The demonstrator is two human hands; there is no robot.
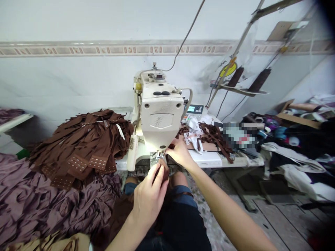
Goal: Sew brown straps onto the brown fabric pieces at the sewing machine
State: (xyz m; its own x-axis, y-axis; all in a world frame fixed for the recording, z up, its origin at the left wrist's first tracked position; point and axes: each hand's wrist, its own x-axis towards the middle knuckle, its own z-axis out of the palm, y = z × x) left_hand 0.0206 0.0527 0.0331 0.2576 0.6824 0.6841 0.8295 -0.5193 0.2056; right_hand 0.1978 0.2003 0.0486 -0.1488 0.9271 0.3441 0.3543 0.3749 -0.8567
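Observation:
A cream sewing machine [161,115] stands in the middle of the view, its needle area low at the front. Just in front of the metal plate [154,157], my left hand [150,190] pinches a piece of brown fabric [164,167] between thumb and fingers. My right hand [179,153] is at the right side of the needle area, fingers closed together by the machine head; what its fingertips hold is too small to make out. More brown fabric lies across my lap.
Brown garments [86,139] are heaped left of the machine, above mauve fabric [49,202]. Brown and white straps [195,134] lie right of it, near a small control panel [195,108]. Thread cones [259,80] stand on a rack; assorted materials fill the far right.

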